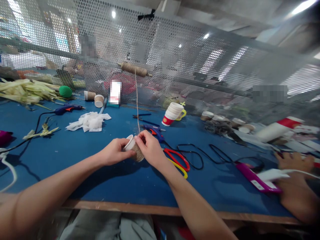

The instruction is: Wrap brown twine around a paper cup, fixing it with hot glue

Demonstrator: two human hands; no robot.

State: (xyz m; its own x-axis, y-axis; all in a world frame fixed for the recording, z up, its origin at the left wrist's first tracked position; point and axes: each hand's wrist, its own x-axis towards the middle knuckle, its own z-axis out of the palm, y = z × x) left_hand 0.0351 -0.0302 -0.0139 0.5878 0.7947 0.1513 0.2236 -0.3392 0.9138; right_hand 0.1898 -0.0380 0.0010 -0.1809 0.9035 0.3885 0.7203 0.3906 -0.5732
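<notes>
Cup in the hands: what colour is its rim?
The cup's rim is white, best seen in the head view.

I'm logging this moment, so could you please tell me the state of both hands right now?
Left hand: closed, holding the twine-wrapped cup.
Right hand: closed at the cup's side, apparently pinching the twine.

Left hand and right hand hold a twine-wrapped cup over a blue table, at the centre of the frame.
Twine runs down to the right hand from a spool at upper centre; a stack of cups stands right of centre, with scissors lower down and crumpled white cloth left of centre.
</notes>
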